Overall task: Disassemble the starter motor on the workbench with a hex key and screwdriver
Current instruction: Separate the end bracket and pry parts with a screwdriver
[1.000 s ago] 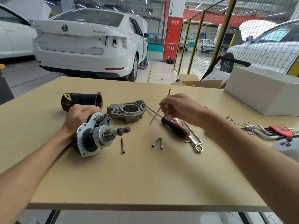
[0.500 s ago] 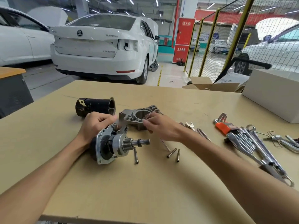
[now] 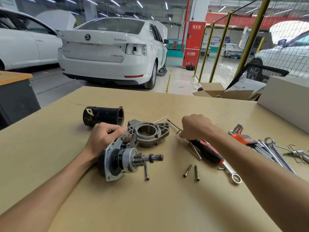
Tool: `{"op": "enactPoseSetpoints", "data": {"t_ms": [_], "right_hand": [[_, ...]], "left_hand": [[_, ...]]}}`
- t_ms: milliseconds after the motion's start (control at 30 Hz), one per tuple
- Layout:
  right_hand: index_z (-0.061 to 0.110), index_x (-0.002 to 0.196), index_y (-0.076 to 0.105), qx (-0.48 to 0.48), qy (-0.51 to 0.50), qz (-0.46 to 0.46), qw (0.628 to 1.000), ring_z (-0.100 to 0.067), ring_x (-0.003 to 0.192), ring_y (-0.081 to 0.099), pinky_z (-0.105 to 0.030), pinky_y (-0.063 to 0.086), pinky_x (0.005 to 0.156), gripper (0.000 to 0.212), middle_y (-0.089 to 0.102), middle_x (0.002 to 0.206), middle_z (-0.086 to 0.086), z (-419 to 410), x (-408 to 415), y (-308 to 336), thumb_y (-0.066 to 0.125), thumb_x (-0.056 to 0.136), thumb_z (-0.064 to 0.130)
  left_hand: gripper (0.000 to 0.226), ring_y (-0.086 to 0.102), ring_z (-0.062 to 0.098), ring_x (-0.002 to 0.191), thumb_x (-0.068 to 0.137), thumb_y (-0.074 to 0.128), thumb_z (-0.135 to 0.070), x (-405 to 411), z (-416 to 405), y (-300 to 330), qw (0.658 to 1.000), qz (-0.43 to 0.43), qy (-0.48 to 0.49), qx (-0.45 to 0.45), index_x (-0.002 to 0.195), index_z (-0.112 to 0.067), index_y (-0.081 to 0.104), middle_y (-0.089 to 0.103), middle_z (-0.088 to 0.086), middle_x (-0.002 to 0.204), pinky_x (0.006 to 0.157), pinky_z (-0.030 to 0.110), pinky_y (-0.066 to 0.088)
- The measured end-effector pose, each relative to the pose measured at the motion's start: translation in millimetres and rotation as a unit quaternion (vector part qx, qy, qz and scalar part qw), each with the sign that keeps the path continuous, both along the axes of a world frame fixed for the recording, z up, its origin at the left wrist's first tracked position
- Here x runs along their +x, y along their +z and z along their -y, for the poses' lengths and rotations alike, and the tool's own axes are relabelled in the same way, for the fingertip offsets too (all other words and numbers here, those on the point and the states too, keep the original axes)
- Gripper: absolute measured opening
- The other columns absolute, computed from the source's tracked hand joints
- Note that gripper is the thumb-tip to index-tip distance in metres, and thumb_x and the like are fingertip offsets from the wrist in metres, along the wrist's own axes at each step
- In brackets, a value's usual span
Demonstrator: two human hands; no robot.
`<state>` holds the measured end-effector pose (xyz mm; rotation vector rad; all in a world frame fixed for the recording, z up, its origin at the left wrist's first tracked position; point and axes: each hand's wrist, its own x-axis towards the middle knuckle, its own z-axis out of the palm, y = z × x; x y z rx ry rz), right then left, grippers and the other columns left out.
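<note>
**Left hand steadies the motor core, right hand pinches a thin rod**

On the tan wooden desk [image 3: 83, 190] the left hand [image 3: 104, 136] curls its grip over the top rear of the silver and black starter motor core [image 3: 123, 158], which lies on its side near the middle of the desk, its dark toothed pinion shaft [image 3: 150, 158] pointing right. The grip is clamped on the housing just by the copper-coloured coil [image 3: 127, 138].

Across to the right hand [image 3: 195, 125]: fingers drawn together, pinching a thin dark metal rod [image 3: 173, 126] that slants up and left from the fingertips; whether that is the hex key I cannot tell. Just below that hand lies the red and black handled screwdriver [image 3: 209, 151], flat on the desk, with a shiny ring spanner [image 3: 232, 173] running out beside its lower end.

Between the two hands sits the grey cast aluminium end bracket with a round opening [image 3: 150, 133], touching the motor core's upper edge. Behind the left hand lies the black cylindrical motor casing [image 3: 103, 116], on its side.

Loose bolts: one short steel bolt [image 3: 146, 171] just under the pinion shaft, and two more steel bolts [image 3: 192, 170] side by side, further right.

Far right, an orange-holdered set of hex keys [image 3: 244, 137] and a spread of chrome spanners [image 3: 274, 151]. A white cardboard box [image 3: 287, 101] stands at the desk's far right corner.
</note>
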<state>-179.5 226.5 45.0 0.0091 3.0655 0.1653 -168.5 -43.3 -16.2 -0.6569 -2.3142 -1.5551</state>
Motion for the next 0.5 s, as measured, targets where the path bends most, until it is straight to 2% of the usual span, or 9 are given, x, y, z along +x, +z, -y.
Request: {"op": "enactPoseSetpoints", "data": {"t_ms": [100, 167, 200, 267, 333, 367, 433, 500], "right_hand": [[0.013, 0.066, 0.053, 0.000, -0.005, 0.005, 1.000, -0.015, 0.056, 0.048, -0.024, 0.034, 0.048, 0.033, 0.053, 0.063, 0.000, 3, -20, 8, 0.073, 0.086, 0.030], [0.011, 0.074, 0.062, -0.022, 0.014, -0.035, 0.999, -0.018, 0.061, 0.053, -0.024, 0.036, 0.051, 0.022, 0.058, 0.068, -0.001, 9, -38, 15, 0.070, 0.088, 0.027], [0.009, 0.087, 0.068, -0.026, 0.034, -0.065, 0.997, -0.021, 0.070, 0.057, -0.026, 0.041, 0.056, 0.015, 0.064, 0.078, -0.004, 13, -47, 15, 0.066, 0.091, 0.024], [0.011, 0.117, 0.069, -0.022, 0.105, -0.095, 0.990, -0.028, 0.097, 0.063, -0.034, 0.052, 0.076, 0.023, 0.069, 0.113, -0.010, 21, -64, 12, 0.060, 0.097, 0.019], [0.016, 0.137, 0.058, 0.014, 0.200, -0.044, 0.979, -0.028, 0.122, 0.057, -0.040, 0.048, 0.100, 0.037, 0.059, 0.138, -0.008, 27, -76, 8, 0.058, 0.100, 0.019], [0.017, 0.141, 0.054, 0.047, 0.241, -0.012, 0.969, -0.027, 0.127, 0.053, -0.042, 0.045, 0.105, 0.041, 0.056, 0.142, -0.007, 30, -79, 5, 0.057, 0.101, 0.018], [0.014, 0.137, 0.056, 0.136, 0.309, -0.004, 0.941, -0.026, 0.122, 0.056, -0.040, 0.046, 0.103, 0.036, 0.060, 0.136, -0.010, 34, -86, 2, 0.054, 0.101, 0.014], [0.007, 0.122, 0.061, 0.201, 0.343, -0.025, 0.917, -0.024, 0.105, 0.062, -0.038, 0.052, 0.094, 0.024, 0.065, 0.118, -0.011, 35, -87, 1, 0.053, 0.101, 0.015]], "left_hand": [[0.066, 0.032, 0.020, 0.050, 0.075, 0.057, -0.055, 0, 0, -1, 1.000, 0.002, 0.001, 0.001, 0.047, 0.002, 0.039, 0.036, 0.012, 0.048, 0.054, 0.035, 0.022], [0.067, 0.033, 0.021, 0.049, 0.076, 0.056, -0.056, 0, 0, -1, 1.000, 0.001, -0.001, -0.002, 0.048, 0.003, 0.040, 0.036, 0.016, 0.048, 0.053, 0.035, 0.022], [0.066, 0.033, 0.021, 0.049, 0.076, 0.056, -0.056, 0, 0, -1, 1.000, 0.000, 0.000, -0.004, 0.047, 0.002, 0.041, 0.036, 0.015, 0.047, 0.053, 0.035, 0.022], [0.061, 0.033, 0.020, 0.049, 0.077, 0.056, -0.056, 0, 0, 0, 1.000, -0.004, 0.003, -0.007, 0.045, -0.005, 0.041, 0.037, 0.010, 0.047, 0.053, 0.034, 0.021], [0.054, 0.033, 0.017, 0.048, 0.077, 0.055, -0.055, 0, 0, 0, 1.000, -0.007, 0.005, -0.008, 0.042, -0.016, 0.041, 0.037, 0.005, 0.046, 0.052, 0.035, 0.021], [0.054, 0.032, 0.017, 0.048, 0.078, 0.056, -0.054, 1, 0, 0, 1.000, -0.008, 0.003, -0.007, 0.042, -0.017, 0.041, 0.036, 0.006, 0.045, 0.051, 0.037, 0.022], [0.056, 0.031, 0.018, 0.049, 0.079, 0.056, -0.053, 0, -1, 0, 1.000, -0.009, 0.002, -0.008, 0.044, -0.012, 0.039, 0.034, 0.015, 0.047, 0.051, 0.042, 0.022], [0.058, 0.031, 0.018, 0.049, 0.079, 0.056, -0.052, 0, 0, 1, 1.000, -0.012, 0.002, -0.008, 0.045, -0.009, 0.038, 0.033, 0.015, 0.047, 0.051, 0.041, 0.021]]}}
